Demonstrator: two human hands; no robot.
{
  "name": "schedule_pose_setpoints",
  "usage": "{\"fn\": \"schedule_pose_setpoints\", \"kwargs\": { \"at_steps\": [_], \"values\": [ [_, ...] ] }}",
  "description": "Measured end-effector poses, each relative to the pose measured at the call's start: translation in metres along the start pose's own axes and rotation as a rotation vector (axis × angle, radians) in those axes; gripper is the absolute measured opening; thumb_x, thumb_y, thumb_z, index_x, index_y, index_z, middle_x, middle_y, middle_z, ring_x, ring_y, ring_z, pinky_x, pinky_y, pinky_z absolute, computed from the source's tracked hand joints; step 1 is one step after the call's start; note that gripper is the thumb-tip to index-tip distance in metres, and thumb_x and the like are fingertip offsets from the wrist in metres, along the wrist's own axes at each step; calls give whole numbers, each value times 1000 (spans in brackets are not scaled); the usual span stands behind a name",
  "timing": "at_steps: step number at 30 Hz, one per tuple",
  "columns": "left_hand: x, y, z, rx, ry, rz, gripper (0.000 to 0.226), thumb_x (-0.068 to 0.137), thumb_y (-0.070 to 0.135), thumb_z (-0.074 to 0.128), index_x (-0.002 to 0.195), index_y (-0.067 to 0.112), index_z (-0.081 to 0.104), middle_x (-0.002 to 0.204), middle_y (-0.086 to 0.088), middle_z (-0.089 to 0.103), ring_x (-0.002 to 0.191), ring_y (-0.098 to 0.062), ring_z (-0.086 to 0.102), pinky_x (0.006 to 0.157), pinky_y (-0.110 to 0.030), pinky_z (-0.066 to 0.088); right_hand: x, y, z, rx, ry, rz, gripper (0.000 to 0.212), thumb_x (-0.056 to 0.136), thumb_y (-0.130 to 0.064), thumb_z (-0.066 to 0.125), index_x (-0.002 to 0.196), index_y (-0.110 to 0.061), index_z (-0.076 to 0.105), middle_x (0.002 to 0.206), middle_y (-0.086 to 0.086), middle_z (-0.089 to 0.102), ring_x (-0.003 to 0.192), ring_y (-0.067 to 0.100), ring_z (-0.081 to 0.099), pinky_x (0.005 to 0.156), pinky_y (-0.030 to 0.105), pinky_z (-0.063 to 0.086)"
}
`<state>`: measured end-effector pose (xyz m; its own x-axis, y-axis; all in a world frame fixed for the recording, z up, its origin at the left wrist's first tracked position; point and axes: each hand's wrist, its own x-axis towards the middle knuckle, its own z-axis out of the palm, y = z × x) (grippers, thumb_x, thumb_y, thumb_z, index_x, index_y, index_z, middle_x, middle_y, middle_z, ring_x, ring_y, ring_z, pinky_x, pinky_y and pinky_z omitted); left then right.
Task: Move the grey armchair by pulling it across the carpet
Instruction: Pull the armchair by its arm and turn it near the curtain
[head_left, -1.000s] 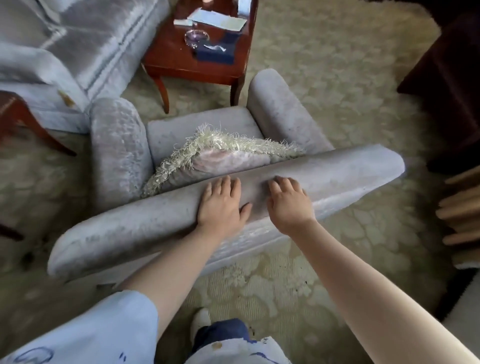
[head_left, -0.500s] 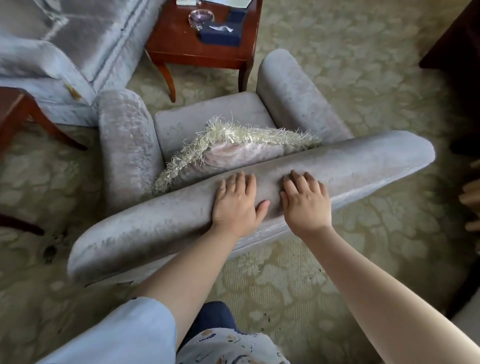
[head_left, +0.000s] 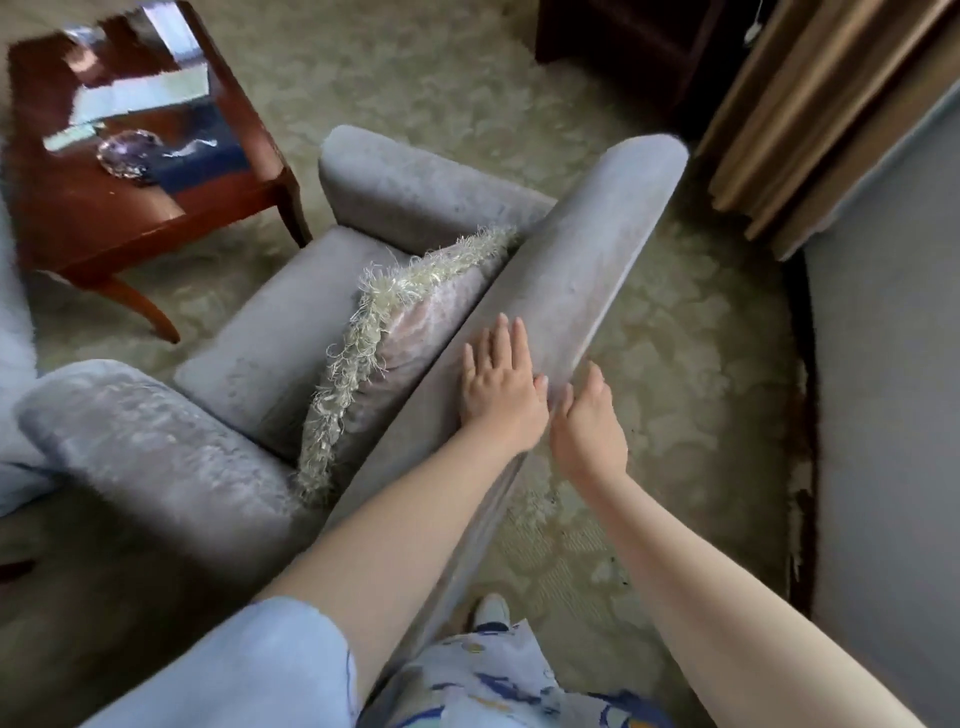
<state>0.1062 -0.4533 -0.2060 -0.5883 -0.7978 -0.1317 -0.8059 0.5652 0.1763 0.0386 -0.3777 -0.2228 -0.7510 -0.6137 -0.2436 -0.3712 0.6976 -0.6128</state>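
The grey armchair (head_left: 571, 249) stands on the patterned carpet (head_left: 685, 364), seen from behind and above, its backrest running diagonally from bottom centre to upper right. A fringed pale cushion (head_left: 415, 322) leans against the inside of the backrest. My left hand (head_left: 498, 389) lies palm down on the backrest's top, fingers stretched toward the cushion side. My right hand (head_left: 587, 421) is just beside it, fingers curled against the backrest's rear edge, thumb raised.
A red-brown side table (head_left: 104, 208) with papers and a glass dish stands off the chair's front corner. A grey sofa (head_left: 13, 322) is at far left. Beige curtains (head_left: 831, 104), dark furniture (head_left: 623, 41) and a grey surface (head_left: 893, 364) bound the right. My shoe (head_left: 491, 610) is behind the chair.
The armchair has swung round; its backrest now runs diagonally instead of across the view. My right hand has shifted from the top to the rear edge. The side table now appears at upper left.
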Motion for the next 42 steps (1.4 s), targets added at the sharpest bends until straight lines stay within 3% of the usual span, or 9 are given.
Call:
{"fn": "schedule_pose_setpoints", "kwargs": {
  "at_steps": [7,10,12,19,24,27,29,35,42],
  "values": [
    [-84,-82,-5,-59,-149,138,73,95,51,31,149,19,-6,157,-4,-14,142,-30,-15,109,-59,-7,-136,-10,37,175,-149,41,26,97,-43,28,96,-21,43,99,2,58,91,26,56,77,39,44],
    [-118,-106,5,-82,-66,227,73,94,46,39,150,16,2,158,-9,-7,144,-28,-6,113,-51,1,-191,-8,48,140,-141,-27,38,97,-44,28,124,-21,41,122,1,51,108,24,52,84,37,42],
    [-122,-105,6,-80,-24,259,72,94,43,40,150,15,4,157,-12,-5,144,-28,-3,114,-46,2,-223,-1,56,107,-123,4,53,98,-45,27,143,-17,25,141,5,38,121,24,46,92,36,40],
    [-132,-100,4,-77,13,322,68,95,39,38,149,10,7,156,-20,0,143,-33,2,114,-48,5,-310,-17,89,186,-40,216,55,99,-40,31,147,-16,18,145,9,31,124,28,43,94,37,39],
    [-134,-106,3,-81,6,449,69,95,38,37,149,9,7,156,-18,-3,143,-34,-5,113,-52,-1,-300,-65,115,349,116,366,49,98,-39,32,137,-9,35,134,14,45,116,30,49,96,42,41],
    [-121,-116,5,5,-8,661,71,93,42,35,149,11,6,157,-12,-8,142,-33,-15,109,-52,-15,-280,-91,132,330,286,611,49,98,-41,28,126,-4,43,127,17,51,112,36,51,91,43,42],
    [-107,-122,3,136,2,936,65,94,45,30,149,15,14,158,-5,-6,142,-30,-16,107,-49,-21,-273,-102,140,234,402,715,44,97,-40,26,115,-7,49,120,14,55,106,35,54,87,44,42],
    [-91,-125,-12,330,-74,1683,41,99,32,29,124,13,56,137,-1,51,141,-19,22,114,-38,0,-265,-114,150,32,547,846,43,97,-39,25,108,-10,54,111,12,60,99,36,58,79,41,42],
    [-87,-122,-5,159,-5,1676,33,95,33,38,102,15,65,112,-3,63,114,-20,50,108,-31,15,-256,-113,156,-48,632,942,45,94,-42,29,102,-9,57,106,13,62,95,37,60,72,38,43]
  ]
}}
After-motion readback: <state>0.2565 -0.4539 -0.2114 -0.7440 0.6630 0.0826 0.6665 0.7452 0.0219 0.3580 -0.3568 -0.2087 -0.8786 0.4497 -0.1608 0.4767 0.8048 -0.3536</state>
